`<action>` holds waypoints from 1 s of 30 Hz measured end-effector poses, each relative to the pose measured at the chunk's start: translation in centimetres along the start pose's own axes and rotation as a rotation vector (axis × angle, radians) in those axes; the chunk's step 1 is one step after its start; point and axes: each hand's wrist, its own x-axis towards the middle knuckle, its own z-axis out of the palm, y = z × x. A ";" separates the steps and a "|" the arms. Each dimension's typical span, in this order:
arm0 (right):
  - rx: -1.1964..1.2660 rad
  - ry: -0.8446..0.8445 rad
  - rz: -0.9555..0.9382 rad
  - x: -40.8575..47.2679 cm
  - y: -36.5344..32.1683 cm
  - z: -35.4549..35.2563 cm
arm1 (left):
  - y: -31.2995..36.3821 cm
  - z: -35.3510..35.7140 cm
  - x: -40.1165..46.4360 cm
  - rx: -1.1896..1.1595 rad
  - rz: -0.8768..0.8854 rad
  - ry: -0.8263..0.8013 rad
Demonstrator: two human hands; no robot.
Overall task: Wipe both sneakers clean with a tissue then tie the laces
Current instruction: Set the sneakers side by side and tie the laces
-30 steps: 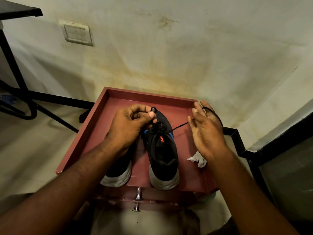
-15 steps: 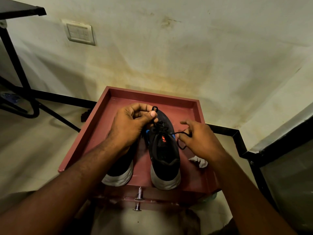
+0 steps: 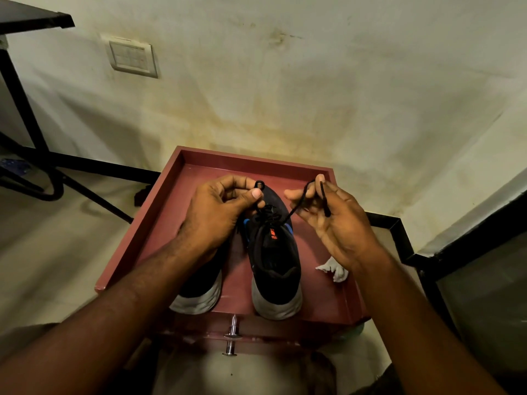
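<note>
Both hands are working one black lace: the left hand (image 3: pixel 216 212) is pinching a small loop (image 3: pixel 259 184) between thumb and forefinger, while the right hand (image 3: pixel 336 220) is holding the lace's free end (image 3: pixel 325 199) draped over curled fingers. Two black sneakers are sitting heel-first at the near edge of a red tray (image 3: pixel 171 195), the right sneaker (image 3: pixel 273 260) and the left sneaker (image 3: pixel 199 286). One crumpled tissue (image 3: pixel 332 269) is lying near the tray's right edge. Behind, a stained wall (image 3: pixel 285 81) is carrying a switch plate (image 3: pixel 131 57).

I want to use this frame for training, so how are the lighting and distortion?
Head view: dim, yellowish light; the black lace and dark sneaker nearly merge. Wide-angle bending stretches the forearms and frame edges. Both hands, left and right, look sharp.
</note>
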 end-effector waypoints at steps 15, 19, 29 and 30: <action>-0.563 0.357 -0.024 0.7 2.0 -0.9 | -0.5 -0.1 0.2 0.026 0.042 -0.010; -0.718 0.694 0.094 1.7 1.9 -3.9 | -0.1 -0.2 0.2 0.038 0.046 0.014; -1.065 -0.016 -0.068 -0.1 1.3 -1.7 | 0.2 -0.2 -0.1 0.040 0.042 0.009; -1.125 -0.114 -0.042 -0.2 1.7 -1.4 | 0.2 -0.2 -0.2 0.045 0.045 0.008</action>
